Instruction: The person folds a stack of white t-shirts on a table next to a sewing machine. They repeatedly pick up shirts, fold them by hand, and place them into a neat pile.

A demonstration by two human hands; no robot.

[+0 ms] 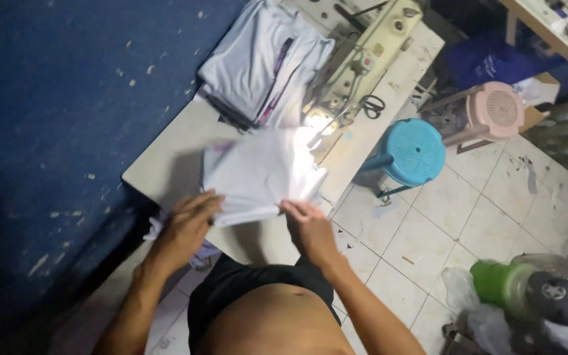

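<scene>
A white piece of cloth [261,174] lies on the pale sewing table [169,161], lit by the machine's lamp. My left hand [189,227] presses on its near left edge with fingers spread over the fabric. At the near right corner of the cloth, my right hand [309,227] pinches the fabric. A cream sewing machine [366,56] stands at the far end of the table, just beyond the cloth. A stack of folded pale garments [264,62] with dark and purple trim lies to the left of the machine.
Black scissors [371,105] lie by the machine's base. A blue plastic stool [412,152] and a pink stool [491,113] stand on the tiled floor at right. A blue wall [54,118] runs along the left. A green-capped object and bags [527,289] sit at lower right.
</scene>
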